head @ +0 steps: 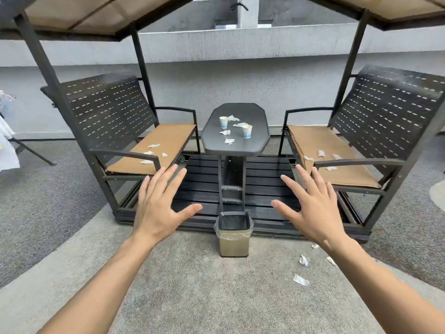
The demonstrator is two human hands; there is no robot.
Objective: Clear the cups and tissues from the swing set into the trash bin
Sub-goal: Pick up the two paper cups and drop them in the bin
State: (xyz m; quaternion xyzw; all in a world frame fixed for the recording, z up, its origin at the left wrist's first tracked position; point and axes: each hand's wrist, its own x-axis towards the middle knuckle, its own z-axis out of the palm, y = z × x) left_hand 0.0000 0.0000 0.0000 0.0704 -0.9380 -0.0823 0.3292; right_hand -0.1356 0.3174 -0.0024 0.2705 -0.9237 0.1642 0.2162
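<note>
Two paper cups stand on the dark table (240,148) of the swing set: one cup (223,122) at the back left, the other cup (247,131) to the right. Several crumpled tissues (229,141) lie around them. More tissues lie on the left seat cushion (151,153) and on the right seat cushion (321,153). A lined trash bin (234,239) stands on the ground before the table. My left hand (159,208) and my right hand (310,213) are stretched out, fingers spread, holding nothing, either side of the bin.
Several tissues (301,280) also lie on the concrete at the lower right. Dark metal armrests (125,154) and frame posts flank each seat. A slatted platform (265,179) lies under the table. A canopy hangs overhead; a grey wall stands behind.
</note>
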